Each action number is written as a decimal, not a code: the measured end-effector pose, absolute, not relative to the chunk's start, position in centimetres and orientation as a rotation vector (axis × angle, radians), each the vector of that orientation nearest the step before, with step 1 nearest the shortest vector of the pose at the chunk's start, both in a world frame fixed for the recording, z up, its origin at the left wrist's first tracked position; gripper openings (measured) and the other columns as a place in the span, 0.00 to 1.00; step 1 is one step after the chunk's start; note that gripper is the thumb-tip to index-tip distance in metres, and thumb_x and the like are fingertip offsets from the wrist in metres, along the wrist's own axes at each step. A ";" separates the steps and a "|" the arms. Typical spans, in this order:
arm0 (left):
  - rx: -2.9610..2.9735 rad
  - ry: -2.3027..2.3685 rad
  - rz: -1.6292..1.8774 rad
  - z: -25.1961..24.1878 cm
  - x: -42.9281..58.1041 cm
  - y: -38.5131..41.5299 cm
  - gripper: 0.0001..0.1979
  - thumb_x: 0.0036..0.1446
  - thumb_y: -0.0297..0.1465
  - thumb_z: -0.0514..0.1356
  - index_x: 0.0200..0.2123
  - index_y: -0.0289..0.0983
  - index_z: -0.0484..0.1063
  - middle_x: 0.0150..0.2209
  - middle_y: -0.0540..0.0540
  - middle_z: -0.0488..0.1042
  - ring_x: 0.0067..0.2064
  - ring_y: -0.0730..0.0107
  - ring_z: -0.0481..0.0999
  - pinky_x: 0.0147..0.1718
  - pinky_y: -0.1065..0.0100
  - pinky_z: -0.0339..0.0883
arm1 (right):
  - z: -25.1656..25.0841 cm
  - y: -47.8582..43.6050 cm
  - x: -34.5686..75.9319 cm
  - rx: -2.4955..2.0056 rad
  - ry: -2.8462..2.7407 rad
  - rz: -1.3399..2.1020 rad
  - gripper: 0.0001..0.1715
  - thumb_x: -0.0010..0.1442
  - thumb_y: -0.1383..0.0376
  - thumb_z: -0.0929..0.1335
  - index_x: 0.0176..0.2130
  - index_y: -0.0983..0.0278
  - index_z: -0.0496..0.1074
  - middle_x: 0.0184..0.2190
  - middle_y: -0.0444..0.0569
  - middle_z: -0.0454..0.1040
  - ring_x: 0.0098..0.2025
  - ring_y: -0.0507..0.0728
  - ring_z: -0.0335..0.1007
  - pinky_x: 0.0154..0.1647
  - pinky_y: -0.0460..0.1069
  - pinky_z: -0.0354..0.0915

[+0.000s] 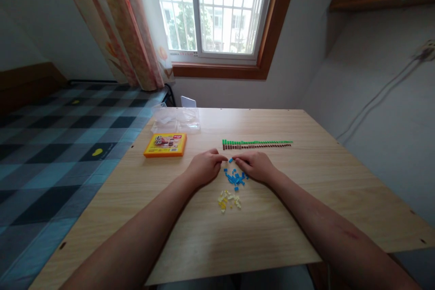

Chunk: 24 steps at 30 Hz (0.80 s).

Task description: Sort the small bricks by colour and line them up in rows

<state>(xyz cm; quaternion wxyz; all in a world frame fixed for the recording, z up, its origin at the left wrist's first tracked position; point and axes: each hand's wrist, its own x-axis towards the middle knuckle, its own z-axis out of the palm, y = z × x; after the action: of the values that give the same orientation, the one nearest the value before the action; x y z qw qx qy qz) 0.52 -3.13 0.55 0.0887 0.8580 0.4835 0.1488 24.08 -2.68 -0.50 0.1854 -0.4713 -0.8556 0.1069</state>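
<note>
A single blue brick (230,160) lies on the table between the fingertips of my two hands. My left hand (206,166) rests to its left, index finger stretched toward it and other fingers curled, holding nothing visible. On the other side my right hand (255,166) is open, its fingertips close to the brick; whether they touch it is too small to tell. Just below is a loose blue pile (235,179), and nearer me lie scattered pale and yellow pieces (228,200). Beyond my hands run a row of green pieces (253,142) and a row of brown pieces (251,147).
An orange and yellow box (165,145) lies on the wooden table (136,204) left of my hands. Behind it stands a clear plastic container (175,119). A bed with a checked cover (44,154) borders the table's left side, and a window is beyond.
</note>
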 end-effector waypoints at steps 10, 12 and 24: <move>2.591 1.506 0.365 1.1 0.8 -3.4 0.17 0.65 0.31 0.54 0.51 0.47 0.79 0.46 0.46 0.79 0.43 0.62 0.78 0.42 0.64 0.69 | -0.3 -3.3 25.1 -1.039 -2.294 0.360 0.16 0.69 0.61 0.64 0.41 0.60 0.82 0.30 0.49 0.78 0.33 0.56 0.71 0.39 0.51 0.64; 2.552 1.566 0.385 1.3 0.7 -3.3 0.14 0.64 0.33 0.56 0.45 0.44 0.81 0.45 0.46 0.79 0.42 0.63 0.78 0.41 0.65 0.68 | 0.1 -3.6 25.1 -0.960 -2.287 0.354 0.16 0.68 0.61 0.65 0.37 0.61 0.82 0.30 0.50 0.77 0.37 0.58 0.70 0.45 0.54 0.64; 2.465 1.711 0.444 1.5 0.6 -3.2 0.10 0.63 0.35 0.59 0.39 0.41 0.81 0.41 0.46 0.79 0.39 0.65 0.77 0.37 0.67 0.67 | -0.3 -3.6 25.2 -0.891 -2.350 0.267 0.12 0.60 0.65 0.68 0.33 0.55 0.83 0.62 0.45 0.69 0.72 0.70 0.46 0.70 0.72 0.31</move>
<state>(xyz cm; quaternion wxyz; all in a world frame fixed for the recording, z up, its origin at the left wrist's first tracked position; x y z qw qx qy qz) 0.58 -3.20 1.45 0.0541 0.8114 0.5632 0.1463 25.21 -3.64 -0.26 0.3024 -0.3360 -0.8863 0.1006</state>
